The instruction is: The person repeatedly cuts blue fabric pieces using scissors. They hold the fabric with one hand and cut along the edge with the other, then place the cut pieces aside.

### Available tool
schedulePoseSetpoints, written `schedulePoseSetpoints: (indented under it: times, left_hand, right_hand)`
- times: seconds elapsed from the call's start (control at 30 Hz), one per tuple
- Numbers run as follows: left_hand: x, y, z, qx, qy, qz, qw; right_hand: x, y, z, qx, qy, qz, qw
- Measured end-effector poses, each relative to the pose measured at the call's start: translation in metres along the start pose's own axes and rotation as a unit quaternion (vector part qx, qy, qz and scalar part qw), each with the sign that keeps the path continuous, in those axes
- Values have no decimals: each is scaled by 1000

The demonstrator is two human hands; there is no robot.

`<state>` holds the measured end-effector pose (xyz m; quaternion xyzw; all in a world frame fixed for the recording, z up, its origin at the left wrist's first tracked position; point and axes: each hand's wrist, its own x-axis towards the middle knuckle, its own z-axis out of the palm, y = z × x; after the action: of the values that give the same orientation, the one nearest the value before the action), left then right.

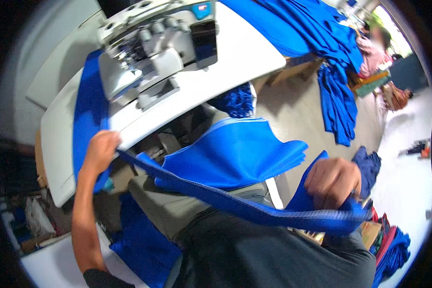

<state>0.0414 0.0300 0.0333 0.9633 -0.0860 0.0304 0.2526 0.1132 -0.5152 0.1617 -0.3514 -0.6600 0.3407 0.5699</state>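
Observation:
A long blue fabric strip [216, 194] with a pale stitched edge stretches slantwise across my lap. My left hand [103, 149] is closed round its far end by the front edge of the white sewing table [144, 129]. At the right, my right hand [335, 182] is closed in a fist on the strip's other end, slightly blurred. Behind the strip, a stack of blue cut fabric pieces [230, 151] lies over my knees. An overlock sewing machine [153, 53] stands on the table, with another blue fabric piece [89, 105] lying to its left.
A large blue fabric heap [302, 29] covers the table's far right and hangs over its edge. Folded garments [389, 249] are piled at the lower right, and blue fabric [146, 245] lies at the lower left. Another person [373, 50] sits at the far right.

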Motion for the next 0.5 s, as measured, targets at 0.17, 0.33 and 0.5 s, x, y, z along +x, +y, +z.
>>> schedulePoseSetpoints:
  times: [0.17, 0.33, 0.5]
  left_hand:
    - [-15, -3, -1, 45, 13, -107, 993]
    - [14, 36, 41, 94, 21, -52, 994]
    - [0, 43, 46, 146, 7, -11, 989]
  right_hand:
    - [-124, 14, -3, -199, 656, 318, 654]
    - [-230, 108, -74, -362, 365, 565, 646]
    - [-243, 186, -41, -412, 194, 681, 573]
